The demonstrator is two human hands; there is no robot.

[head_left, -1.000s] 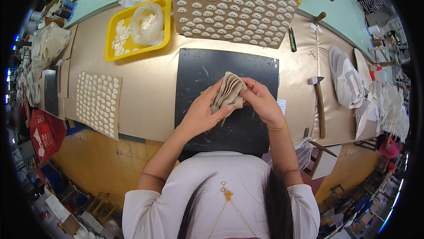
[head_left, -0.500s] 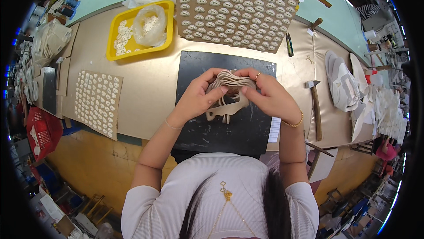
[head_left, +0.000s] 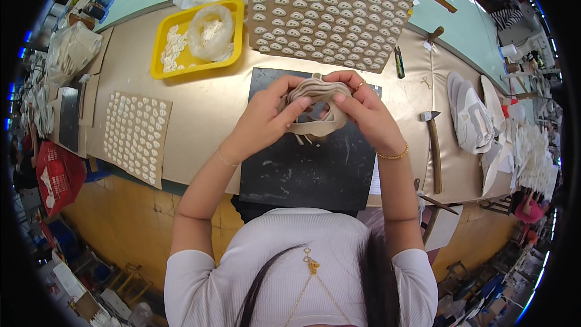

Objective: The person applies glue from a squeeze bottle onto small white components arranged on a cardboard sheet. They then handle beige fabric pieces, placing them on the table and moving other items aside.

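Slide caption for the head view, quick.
Left hand and right hand hold layered beige pieces over a black mat, a hammer lying to the right.

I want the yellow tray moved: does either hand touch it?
No, the left hand and right hand hold beige pieces, away from the tray.

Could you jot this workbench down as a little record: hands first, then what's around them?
Left hand: gripping the left side of layered beige pieces
Right hand: gripping their right side
Below: black mat
Beyond, to the left: yellow tray with translucent bag and loose white pieces
Left: brown sheet with more white pieces in rows
Right: hammer
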